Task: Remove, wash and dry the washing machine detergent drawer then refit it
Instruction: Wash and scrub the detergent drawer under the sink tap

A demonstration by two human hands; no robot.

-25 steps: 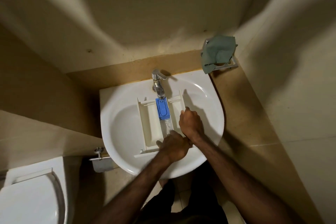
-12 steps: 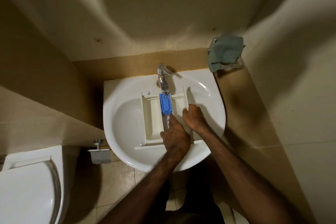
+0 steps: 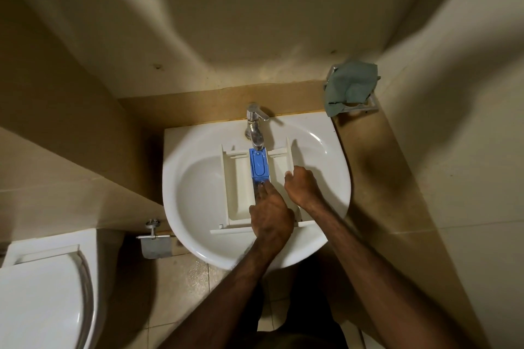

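Observation:
The white detergent drawer (image 3: 237,178) lies flat in the white basin (image 3: 192,198), its front panel toward me. A blue insert (image 3: 258,165) sits in its middle compartment, right under the chrome tap (image 3: 255,133). My left hand (image 3: 269,214) lies over the middle compartment with its fingers stretched forward, the tips touching the channel just below the blue insert. My right hand (image 3: 303,187) grips the drawer's right side wall with curled fingers. The near right part of the drawer is hidden under my hands.
A green cloth (image 3: 351,85) hangs over a metal wall rack at the basin's back right. A toilet (image 3: 42,292) stands at the lower left, with a paper holder (image 3: 154,244) on the wall beside the basin. Tiled walls close in on both sides.
My left hand has slid forward from the drawer's front panel along the middle compartment, up to the blue insert. My right hand has kept its hold on the drawer's right wall.

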